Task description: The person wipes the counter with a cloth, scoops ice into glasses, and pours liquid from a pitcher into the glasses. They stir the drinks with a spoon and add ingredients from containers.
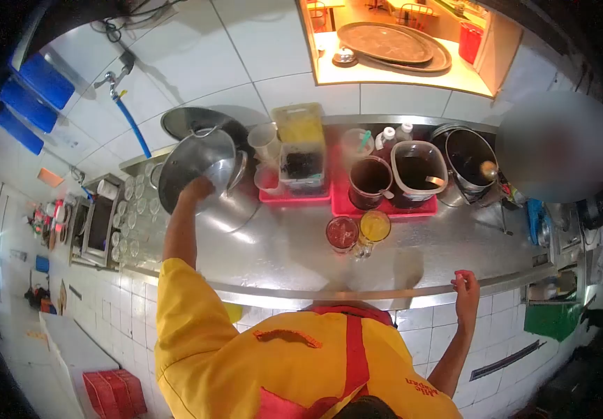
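Note:
My left hand reaches into the mouth of a large metal pot at the left of the steel counter. Its fingers are too dark and small to make out. Near the counter's front edge on the right, my right hand is raised, its fingers closed round a small pink object. Between the hands stand a glass of red drink and a glass of yellow drink, side by side.
Red trays hold a brown-liquid jug, a dark-liquid tub and other containers. Upturned glasses stand at the left. Another metal pot with a ladle is at the right. Oval trays and a bell lie on the hatch ledge.

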`<state>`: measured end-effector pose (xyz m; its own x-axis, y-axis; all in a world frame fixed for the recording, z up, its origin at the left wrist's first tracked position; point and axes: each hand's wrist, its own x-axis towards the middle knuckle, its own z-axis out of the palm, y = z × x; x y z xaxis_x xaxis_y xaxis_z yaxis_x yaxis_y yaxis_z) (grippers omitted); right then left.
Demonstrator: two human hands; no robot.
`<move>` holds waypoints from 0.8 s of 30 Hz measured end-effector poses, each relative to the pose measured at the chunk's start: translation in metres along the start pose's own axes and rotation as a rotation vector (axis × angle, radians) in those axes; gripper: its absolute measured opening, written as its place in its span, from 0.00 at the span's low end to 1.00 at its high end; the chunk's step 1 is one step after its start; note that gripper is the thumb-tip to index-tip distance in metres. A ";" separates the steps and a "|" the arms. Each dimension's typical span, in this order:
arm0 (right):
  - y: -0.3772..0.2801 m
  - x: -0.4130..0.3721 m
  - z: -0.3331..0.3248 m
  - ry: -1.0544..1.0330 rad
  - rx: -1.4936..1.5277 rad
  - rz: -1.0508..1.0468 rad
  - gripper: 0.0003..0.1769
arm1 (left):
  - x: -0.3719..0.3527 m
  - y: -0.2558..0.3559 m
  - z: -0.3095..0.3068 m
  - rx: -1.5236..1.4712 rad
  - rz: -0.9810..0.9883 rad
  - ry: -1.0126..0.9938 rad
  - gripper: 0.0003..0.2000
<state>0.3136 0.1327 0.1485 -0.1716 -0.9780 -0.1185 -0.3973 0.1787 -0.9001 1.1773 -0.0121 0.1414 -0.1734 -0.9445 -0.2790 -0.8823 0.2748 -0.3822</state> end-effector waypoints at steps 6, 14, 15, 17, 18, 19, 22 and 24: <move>0.001 -0.010 -0.009 0.036 0.059 0.096 0.15 | -0.009 -0.003 0.026 -1.169 -0.303 0.284 0.14; -0.030 0.011 0.005 -0.058 0.079 0.069 0.16 | -0.105 0.040 -0.098 -1.630 -0.455 0.648 0.19; -0.033 0.015 0.006 -0.064 0.082 0.060 0.16 | -0.112 0.044 -0.106 -1.663 -0.437 0.698 0.18; -0.039 0.021 0.007 -0.091 0.091 0.029 0.16 | -0.121 0.062 -0.133 -1.734 -0.388 0.782 0.18; -0.041 0.024 0.008 -0.111 0.097 0.010 0.16 | -0.123 0.090 -0.167 -1.830 -0.496 0.841 0.17; -0.043 0.025 0.007 -0.126 0.101 -0.003 0.16 | -0.131 0.100 -0.183 -1.856 -0.411 0.801 0.16; -0.049 0.027 0.010 -0.136 0.147 -0.005 0.16 | -0.131 0.127 -0.196 -1.896 -0.162 0.634 0.15; -0.053 0.027 0.008 -0.160 0.151 -0.011 0.16 | -0.121 0.171 -0.209 -1.853 -0.212 0.585 0.14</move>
<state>0.3377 0.0959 0.1896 -0.0176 -0.9866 -0.1624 -0.2566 0.1615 -0.9529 0.9556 0.1117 0.2943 0.2243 -0.9722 0.0671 -0.1321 0.0379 0.9905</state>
